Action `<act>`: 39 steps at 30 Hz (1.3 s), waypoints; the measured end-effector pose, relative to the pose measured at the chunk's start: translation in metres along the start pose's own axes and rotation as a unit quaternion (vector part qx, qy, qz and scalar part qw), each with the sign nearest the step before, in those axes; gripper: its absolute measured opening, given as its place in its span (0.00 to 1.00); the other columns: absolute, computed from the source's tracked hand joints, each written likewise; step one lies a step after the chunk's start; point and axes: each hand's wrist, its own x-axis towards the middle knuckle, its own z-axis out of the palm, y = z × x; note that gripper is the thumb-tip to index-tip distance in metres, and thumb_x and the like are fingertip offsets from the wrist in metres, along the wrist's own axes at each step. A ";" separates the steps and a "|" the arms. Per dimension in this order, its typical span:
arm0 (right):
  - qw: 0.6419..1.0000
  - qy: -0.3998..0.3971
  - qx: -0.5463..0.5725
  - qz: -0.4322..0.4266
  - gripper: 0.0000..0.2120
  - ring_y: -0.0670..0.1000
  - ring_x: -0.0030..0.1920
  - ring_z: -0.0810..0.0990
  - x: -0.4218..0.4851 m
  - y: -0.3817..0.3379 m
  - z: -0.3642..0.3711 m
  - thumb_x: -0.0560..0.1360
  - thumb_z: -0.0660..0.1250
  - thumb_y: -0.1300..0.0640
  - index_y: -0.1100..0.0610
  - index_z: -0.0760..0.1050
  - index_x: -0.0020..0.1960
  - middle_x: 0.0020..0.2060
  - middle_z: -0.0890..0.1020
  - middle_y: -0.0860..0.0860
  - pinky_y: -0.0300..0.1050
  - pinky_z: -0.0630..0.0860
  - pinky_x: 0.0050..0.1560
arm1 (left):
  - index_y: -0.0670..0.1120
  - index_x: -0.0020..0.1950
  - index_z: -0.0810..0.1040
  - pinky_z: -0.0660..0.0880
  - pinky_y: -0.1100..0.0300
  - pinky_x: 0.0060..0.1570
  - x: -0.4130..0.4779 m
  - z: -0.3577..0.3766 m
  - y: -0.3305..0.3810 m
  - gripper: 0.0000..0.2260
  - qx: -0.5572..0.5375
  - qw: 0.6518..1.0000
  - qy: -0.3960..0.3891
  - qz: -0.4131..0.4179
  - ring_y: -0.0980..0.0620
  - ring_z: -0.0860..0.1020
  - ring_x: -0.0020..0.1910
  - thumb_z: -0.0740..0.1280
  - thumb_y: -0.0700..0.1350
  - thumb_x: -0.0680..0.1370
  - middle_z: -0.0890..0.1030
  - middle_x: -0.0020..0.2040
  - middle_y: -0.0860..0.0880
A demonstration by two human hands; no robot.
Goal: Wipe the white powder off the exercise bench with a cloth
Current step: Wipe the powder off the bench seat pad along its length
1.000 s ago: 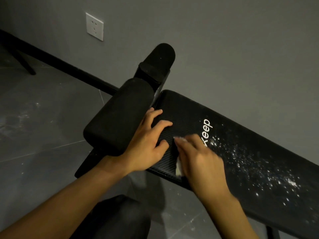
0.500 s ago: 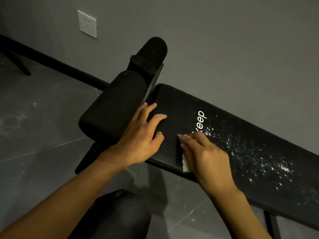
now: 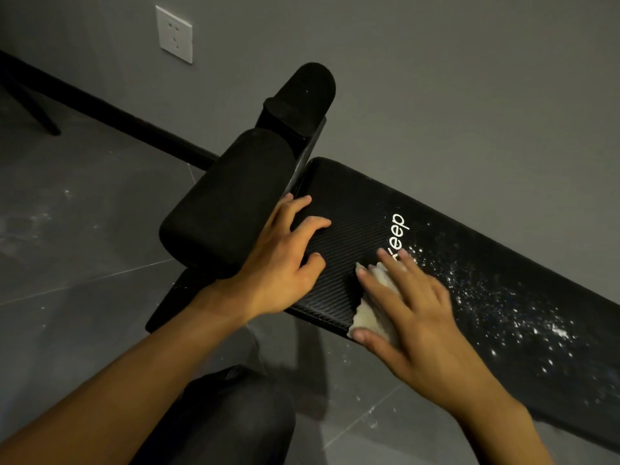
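Two hands on the exercise bench [image 3: 352, 209]: left hand [image 3: 278, 263] rests, fingers spread, toward 9 o'clock; right hand [image 3: 409, 307] presses the cloth [image 3: 372, 317] flat, fingers straight. White powder [image 3: 503, 307] lies at 3 o'clock of the cloth.

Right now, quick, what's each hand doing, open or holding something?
Left hand: open, resting on the bench.
Right hand: open, fingers flat, pressing the cloth down.

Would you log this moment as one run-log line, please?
phase: wiping | right hand: presses white cloth on black padded bench | left hand: rests on bench | white powder: scattered beyond cloth
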 end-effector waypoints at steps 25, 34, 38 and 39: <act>0.970 0.193 0.069 0.134 0.22 0.48 0.46 0.70 0.011 -0.018 0.004 0.70 0.73 0.40 0.51 0.73 0.56 0.48 0.73 0.47 0.51 0.71 0.44 | 0.54 0.76 0.67 0.37 0.72 0.65 0.004 0.003 -0.004 0.23 0.043 0.999 0.003 0.012 0.52 0.47 0.81 0.65 0.48 0.80 0.54 0.81 0.50; 0.989 0.011 0.147 0.015 0.22 0.52 0.81 0.50 0.010 -0.031 0.016 0.84 0.54 0.42 0.45 0.68 0.76 0.79 0.57 0.49 0.60 0.62 0.76 | 0.53 0.75 0.68 0.34 0.79 0.61 0.005 0.003 -0.006 0.24 0.037 0.999 0.003 0.017 0.52 0.47 0.81 0.66 0.47 0.79 0.56 0.81 0.49; 0.980 0.047 0.191 0.013 0.21 0.48 0.71 0.69 0.015 -0.027 0.010 0.84 0.60 0.51 0.46 0.65 0.76 0.68 0.70 0.46 0.53 0.72 0.68 | 0.54 0.76 0.67 0.34 0.76 0.62 0.006 0.002 -0.006 0.24 0.039 0.999 -0.006 0.013 0.53 0.46 0.81 0.66 0.48 0.80 0.54 0.81 0.51; 0.973 0.067 0.217 0.031 0.21 0.47 0.65 0.74 0.015 -0.025 0.006 0.82 0.63 0.53 0.47 0.66 0.74 0.63 0.72 0.44 0.49 0.75 0.63 | 0.54 0.76 0.67 0.34 0.78 0.61 0.006 0.002 -0.006 0.24 0.038 0.999 -0.007 0.013 0.53 0.46 0.81 0.66 0.48 0.80 0.54 0.81 0.51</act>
